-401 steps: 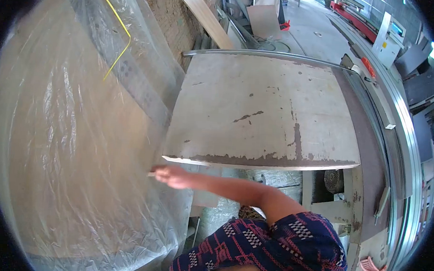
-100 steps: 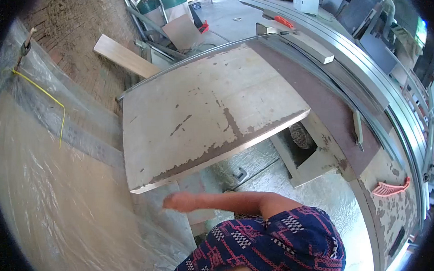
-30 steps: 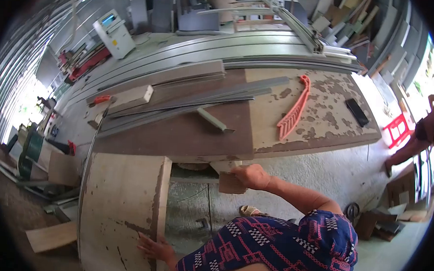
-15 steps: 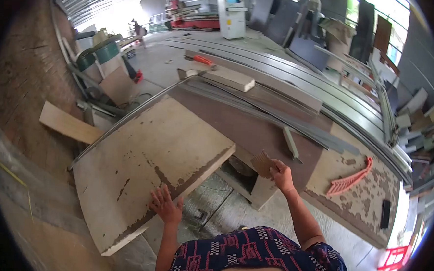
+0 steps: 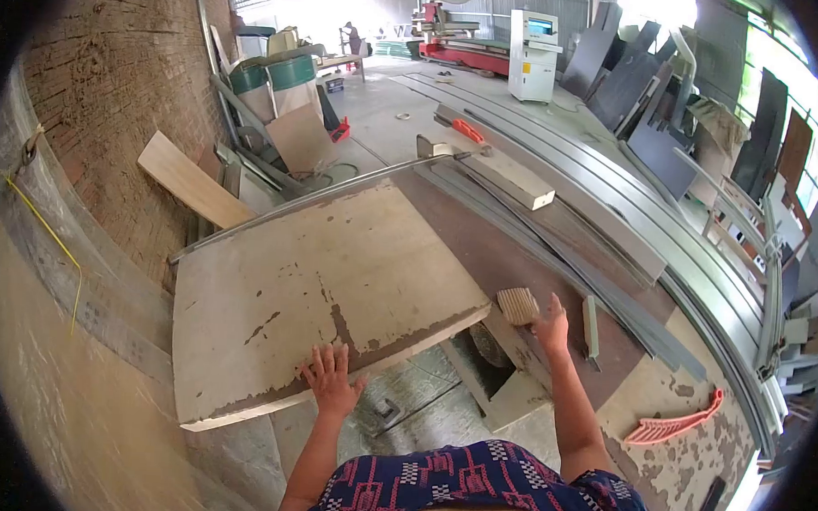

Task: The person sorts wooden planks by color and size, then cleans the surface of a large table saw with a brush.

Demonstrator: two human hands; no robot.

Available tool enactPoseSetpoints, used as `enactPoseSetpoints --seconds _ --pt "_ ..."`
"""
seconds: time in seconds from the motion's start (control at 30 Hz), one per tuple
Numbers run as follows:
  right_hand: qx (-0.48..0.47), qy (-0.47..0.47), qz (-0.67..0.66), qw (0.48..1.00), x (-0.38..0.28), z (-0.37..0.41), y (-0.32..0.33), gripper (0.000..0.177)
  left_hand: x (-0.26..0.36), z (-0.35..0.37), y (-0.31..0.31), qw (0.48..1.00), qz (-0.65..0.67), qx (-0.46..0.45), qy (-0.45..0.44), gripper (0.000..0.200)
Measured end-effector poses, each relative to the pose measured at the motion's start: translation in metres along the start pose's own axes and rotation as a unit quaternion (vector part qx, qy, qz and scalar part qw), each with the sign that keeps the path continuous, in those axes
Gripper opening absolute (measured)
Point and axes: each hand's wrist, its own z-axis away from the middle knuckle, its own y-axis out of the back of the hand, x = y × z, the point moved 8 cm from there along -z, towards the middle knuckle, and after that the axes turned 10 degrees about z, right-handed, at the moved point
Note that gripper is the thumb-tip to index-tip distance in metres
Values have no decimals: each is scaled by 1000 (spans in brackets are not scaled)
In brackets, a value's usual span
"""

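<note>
A large cream-coloured board with chipped brown patches lies across the bench at the left. My left hand rests on its near edge, fingers spread. To the right, over the brown benchtop, my right hand has its fingers apart, with one pointing away from me. Right beside its fingertips lies a small ribbed tan piece, like corrugated cardboard. A narrow pale green strip is just right of that hand. A pink curved plastic piece lies farther right on the patchy surface.
A dark opening in a frame shows under the board's right edge. Long grey strips and a thick pale block lie along the bench's far side. A black bar sits near right. Beyond stand a white machine cabinet and a distant person.
My right hand has let go of the ribbed tan piece, which now lies on the bench. My left hand stays on the board's edge. The view has shifted, moving the scene rightward.
</note>
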Motion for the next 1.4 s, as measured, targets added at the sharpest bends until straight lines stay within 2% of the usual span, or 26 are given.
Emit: enactPoseSetpoints --seconds 0.03,0.07,0.13,0.2,0.23,0.27,0.47,0.57,0.6,0.7,0.77,0.83,0.9,0.97,1.0,1.03,1.1,1.17,1.23,1.33,1.4 --pt "71 89 79 990 -23 6 18 60 0 -1 2 1000 1 7 -2 73" --pt "21 34 -5 999 -19 13 23 56 1 -2 3 1000 2 12 -4 73" --pt "43 86 -25 995 -26 31 42 35 2 -2 3 1000 9 18 -1 73" --pt "-67 -26 -168 983 -19 50 42 15 1 -3 1 1000 21 21 3 73" --pt "-68 -47 -198 977 -13 61 39 13 2 -3 2 1000 18 25 4 73" --pt "-66 -69 -228 969 -6 74 35 15 3 -3 5 999 17 28 3 73" --pt "-123 -71 -125 982 17 138 -2 28 6 -2 6 999 7 48 -12 74" --pt "-158 -17 -28 987 -17 152 9 36 7 0 9 998 7 57 -8 74" --pt "-194 -19 -7 981 -33 162 9 48 9 -4 9 998 7 53 -23 74" --pt "-301 5 67 951 -18 195 -39 53 12 -2 13 997 21 63 -39 76" --pt "-421 -64 132 895 -29 218 -39 66 9 -3 9 998 19 53 -37 77" --pt "-407 -29 181 895 -8 251 -60 69 8 -4 7 999 28 32 -23 78" --pt "-512 -75 207 830 17 294 -59 64 6 -2 6 999 32 1 3 78" --pt "-544 -170 258 781 139 380 -108 63 10 -3 6 1000 20 1 -8 79" --pt "-546 -292 248 745 137 393 -59 62 9 -1 8 1000 9 0 -12 80" --pt "-539 -305 235 749 163 422 -43 60 9 0 10 1000 16 -4 -16 80" --pt "-647 -394 230 611 182 465 10 42 12 0 12 999 30 -7 -21 80" --pt "-605 -437 287 601 237 511 30 37 11 1 10 999 22 8 -29 80" --pt "-471 -492 316 661 248 519 56 34 9 1 10 999 20 24 -31 79" --pt "-546 -302 343 702 328 563 -19 34 12 3 11 998 29 42 -32 77" --pt "-489 -273 298 773 278 526 -19 35 7 1 10 997 32 57 -38 75"
